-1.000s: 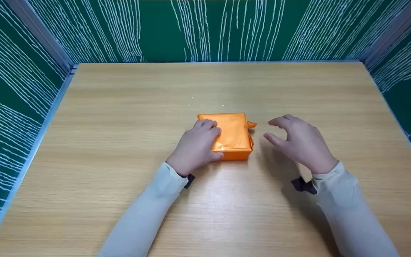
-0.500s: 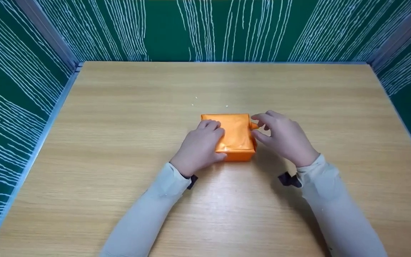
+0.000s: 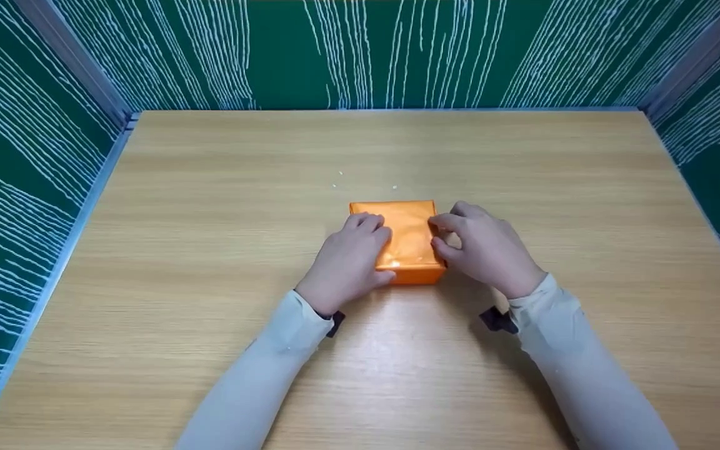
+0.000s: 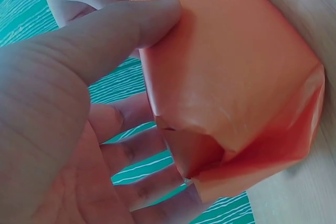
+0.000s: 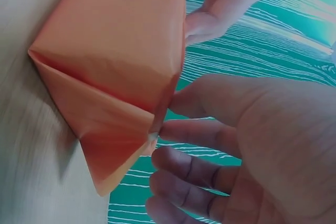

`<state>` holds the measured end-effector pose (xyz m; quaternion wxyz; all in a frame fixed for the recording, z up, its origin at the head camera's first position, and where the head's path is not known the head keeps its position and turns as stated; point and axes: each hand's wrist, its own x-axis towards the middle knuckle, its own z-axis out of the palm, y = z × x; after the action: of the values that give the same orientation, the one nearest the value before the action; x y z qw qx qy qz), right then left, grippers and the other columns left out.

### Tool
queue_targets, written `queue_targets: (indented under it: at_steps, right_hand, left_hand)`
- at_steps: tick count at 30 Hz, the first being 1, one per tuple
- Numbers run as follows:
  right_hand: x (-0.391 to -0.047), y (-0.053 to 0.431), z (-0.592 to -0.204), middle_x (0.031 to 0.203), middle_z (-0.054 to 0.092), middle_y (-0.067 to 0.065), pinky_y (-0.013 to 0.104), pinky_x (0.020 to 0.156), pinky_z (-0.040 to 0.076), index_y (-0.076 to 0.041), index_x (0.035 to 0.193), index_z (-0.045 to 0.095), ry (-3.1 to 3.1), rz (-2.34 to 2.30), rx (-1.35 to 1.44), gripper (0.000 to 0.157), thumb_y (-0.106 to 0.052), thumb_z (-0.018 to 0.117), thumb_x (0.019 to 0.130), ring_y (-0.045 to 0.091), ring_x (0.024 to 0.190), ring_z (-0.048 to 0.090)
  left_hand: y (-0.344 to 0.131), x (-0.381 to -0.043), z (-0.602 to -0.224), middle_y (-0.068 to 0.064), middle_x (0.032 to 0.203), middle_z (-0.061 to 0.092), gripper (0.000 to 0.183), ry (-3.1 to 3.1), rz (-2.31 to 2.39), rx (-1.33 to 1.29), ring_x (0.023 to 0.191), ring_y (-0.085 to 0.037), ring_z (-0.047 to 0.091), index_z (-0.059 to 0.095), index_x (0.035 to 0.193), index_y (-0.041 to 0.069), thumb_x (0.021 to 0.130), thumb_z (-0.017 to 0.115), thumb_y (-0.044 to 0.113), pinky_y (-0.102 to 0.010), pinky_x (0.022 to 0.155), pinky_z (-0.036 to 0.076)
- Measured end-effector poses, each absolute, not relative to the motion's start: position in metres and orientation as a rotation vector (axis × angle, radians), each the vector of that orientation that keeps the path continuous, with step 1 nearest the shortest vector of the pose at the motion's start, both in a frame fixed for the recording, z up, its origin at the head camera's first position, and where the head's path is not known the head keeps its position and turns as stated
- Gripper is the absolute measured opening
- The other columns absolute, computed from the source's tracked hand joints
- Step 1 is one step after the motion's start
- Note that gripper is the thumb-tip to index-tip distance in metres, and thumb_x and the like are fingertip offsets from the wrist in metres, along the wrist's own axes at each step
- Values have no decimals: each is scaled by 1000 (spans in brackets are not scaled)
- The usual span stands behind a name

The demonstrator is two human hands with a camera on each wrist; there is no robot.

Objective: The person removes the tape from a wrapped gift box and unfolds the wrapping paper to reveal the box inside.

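A small box wrapped in glossy orange paper [image 3: 409, 237] sits on the table. My left hand [image 3: 349, 257] grips its left side, fingers over the top and thumb against the front. The left wrist view shows a loosely tucked paper fold [image 4: 262, 145] at that end. At the right edge of the top is my right hand [image 3: 488, 250], its thumb and index fingertips touching the paper. In the right wrist view a pointed paper flap [image 5: 107, 156] sticks out from the right end, below the fingertips. The other right fingers are slightly bent and hold nothing.
The light wood table [image 3: 241, 162] is bounded by green walls [image 3: 285, 56] with white wavy lines. Several tiny white scraps [image 3: 395, 187] lie just behind the box. A dark strap end [image 3: 499, 320] hangs at the right wrist.
My right hand has moved left from apart to the box's right edge, and now covers the pointed flap in the head view. The left hand keeps its hold; the box stays put.
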<state>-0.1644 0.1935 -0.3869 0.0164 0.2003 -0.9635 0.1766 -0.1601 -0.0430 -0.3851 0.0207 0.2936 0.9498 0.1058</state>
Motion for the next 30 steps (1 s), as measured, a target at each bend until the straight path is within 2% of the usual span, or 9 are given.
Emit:
queue_targets:
  at_steps: [6,11,14,19,22,27,30]
  right_hand:
    - [-166,194,-385,101,65,7,43,76,56,-7,117,73,-2989,625,598,27,-25,72,96,26,87,61]
    - [-165,193,-386,102,63,8,39,74,54,-7,131,68,-3043,599,590,37,-24,69,98,25,83,59]
    - [-163,193,-385,94,61,8,35,66,49,-8,135,68,-3044,528,627,40,-24,68,99,24,75,54]
    - [-160,193,-384,90,63,7,38,64,52,-7,115,76,-2947,516,659,22,-17,71,96,23,73,56]
    - [-160,193,-384,91,65,7,41,67,55,-7,110,75,-2900,538,640,16,-11,69,96,23,77,61]
    - [-162,191,-386,91,63,9,39,64,54,-5,122,72,-2880,504,653,26,-7,69,96,25,73,58]
    - [-164,190,-389,90,62,10,38,61,52,-4,121,73,-2876,475,687,25,-6,70,96,25,70,55]
  left_hand:
    - [-43,-162,-385,-10,142,57,54,2946,313,911,136,-30,48,66,127,8,87,81,42,-45,98,55]
    - [-43,-161,-384,-10,142,58,55,2946,320,923,136,-30,49,66,126,7,87,82,42,-44,100,53]
    - [-42,-160,-384,-11,144,57,55,2936,322,912,137,-30,48,65,128,6,88,82,41,-43,105,51]
    - [-42,-158,-383,-11,148,56,57,2927,310,891,141,-30,46,65,130,6,88,82,40,-43,109,47]
    - [-42,-158,-382,-11,149,56,56,2929,309,897,142,-31,46,66,129,6,87,82,40,-43,109,48]
    - [-43,-159,-381,-10,144,58,53,2931,324,920,139,-30,47,66,124,7,86,84,38,-42,101,54]
    - [-45,-162,-381,-9,139,59,56,2920,348,935,136,-30,48,64,126,7,84,85,37,-42,97,55]
